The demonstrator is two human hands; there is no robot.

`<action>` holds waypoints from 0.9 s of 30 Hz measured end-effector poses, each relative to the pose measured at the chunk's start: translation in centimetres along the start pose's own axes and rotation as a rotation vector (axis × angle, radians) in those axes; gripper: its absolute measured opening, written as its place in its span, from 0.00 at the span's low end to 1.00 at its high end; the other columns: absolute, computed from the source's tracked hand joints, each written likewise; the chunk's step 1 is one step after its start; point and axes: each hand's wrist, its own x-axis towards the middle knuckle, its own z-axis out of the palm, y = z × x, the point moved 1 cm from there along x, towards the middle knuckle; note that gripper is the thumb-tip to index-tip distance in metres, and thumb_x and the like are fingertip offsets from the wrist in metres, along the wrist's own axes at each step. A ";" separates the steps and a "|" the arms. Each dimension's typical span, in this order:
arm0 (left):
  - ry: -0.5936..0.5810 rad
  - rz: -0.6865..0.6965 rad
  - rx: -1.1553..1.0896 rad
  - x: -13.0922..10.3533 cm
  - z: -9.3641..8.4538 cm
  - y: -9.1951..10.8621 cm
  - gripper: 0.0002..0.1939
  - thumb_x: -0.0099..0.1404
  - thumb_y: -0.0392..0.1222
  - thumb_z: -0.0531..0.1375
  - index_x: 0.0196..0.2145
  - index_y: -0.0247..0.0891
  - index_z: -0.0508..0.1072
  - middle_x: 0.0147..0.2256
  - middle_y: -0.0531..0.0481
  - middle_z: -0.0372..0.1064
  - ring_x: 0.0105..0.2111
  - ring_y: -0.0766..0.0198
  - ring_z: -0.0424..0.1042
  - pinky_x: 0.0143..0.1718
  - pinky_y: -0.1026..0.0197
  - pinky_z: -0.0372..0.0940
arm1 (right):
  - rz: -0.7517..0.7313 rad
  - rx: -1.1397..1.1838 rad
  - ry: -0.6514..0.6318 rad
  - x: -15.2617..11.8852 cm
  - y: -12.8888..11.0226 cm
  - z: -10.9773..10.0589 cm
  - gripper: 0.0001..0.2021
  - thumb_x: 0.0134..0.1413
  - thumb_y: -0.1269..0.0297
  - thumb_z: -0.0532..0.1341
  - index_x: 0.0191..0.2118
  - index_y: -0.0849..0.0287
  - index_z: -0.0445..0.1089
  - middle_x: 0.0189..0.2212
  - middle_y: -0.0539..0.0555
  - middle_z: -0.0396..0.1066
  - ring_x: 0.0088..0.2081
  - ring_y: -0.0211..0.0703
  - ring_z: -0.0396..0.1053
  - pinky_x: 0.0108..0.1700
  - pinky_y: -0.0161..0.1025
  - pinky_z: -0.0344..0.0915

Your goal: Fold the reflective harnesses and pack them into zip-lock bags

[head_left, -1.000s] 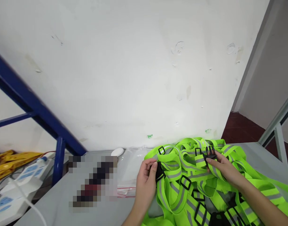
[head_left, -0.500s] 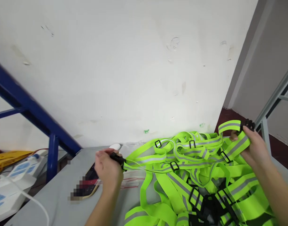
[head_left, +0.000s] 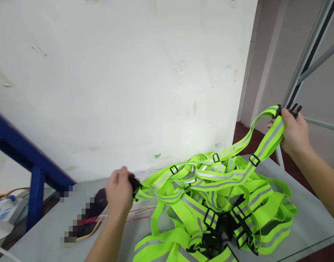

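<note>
My left hand is closed around a black buckle half at the left end of a neon-yellow reflective strap. Raised on the right, my right hand grips a pronged black buckle, its prongs pointing away to the right. From that buckle two runs of strap slope down to the table. Black sliders sit along the straps. Beneath lies a tangled pile of the same grey-striped straps, with more black buckles at its front.
Everything lies on a grey table against a white wall. A partly blurred dark phone-like item and clear plastic bags are left of the pile. A blue frame stands left, a grey metal frame right.
My right hand has risen with its buckle, lifting the straps off the pile and drawing them longer. My left hand keeps its grip. The view has shifted to the right.
</note>
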 end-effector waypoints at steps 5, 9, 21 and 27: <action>-1.103 0.189 0.186 -8.8 4.4 4.8 0.16 0.61 0.56 0.58 0.31 0.41 0.72 0.28 0.52 0.72 0.27 0.62 0.69 0.28 0.63 0.62 | 0.044 -0.045 -0.078 -2.1 -0.1 2.7 0.13 0.51 0.54 0.65 0.37 0.52 0.63 0.20 0.46 0.67 0.25 0.44 0.72 0.26 0.41 0.70; -1.606 0.338 0.477 -13.0 6.7 6.0 0.19 0.52 0.58 0.66 0.36 0.45 0.74 0.28 0.55 0.72 0.25 0.63 0.67 0.23 0.64 0.54 | 0.059 -0.094 -0.190 -3.6 0.1 4.8 0.14 0.51 0.53 0.64 0.39 0.51 0.62 0.23 0.48 0.68 0.28 0.45 0.73 0.27 0.41 0.68; -1.778 0.274 0.684 -8.0 1.9 0.9 0.23 0.35 0.53 0.73 0.32 0.45 0.79 0.33 0.52 0.74 0.33 0.56 0.71 0.32 0.61 0.63 | 0.103 -0.412 -0.590 -6.5 7.0 1.0 0.16 0.47 0.53 0.64 0.39 0.56 0.66 0.34 0.51 0.69 0.30 0.41 0.67 0.28 0.38 0.67; -1.634 0.045 0.319 -6.1 0.7 3.6 0.20 0.41 0.56 0.72 0.28 0.41 0.76 0.28 0.50 0.74 0.28 0.58 0.72 0.30 0.60 0.66 | 0.076 -0.417 -0.449 -1.9 4.9 0.1 0.17 0.45 0.54 0.65 0.39 0.57 0.66 0.23 0.46 0.67 0.19 0.38 0.65 0.24 0.38 0.65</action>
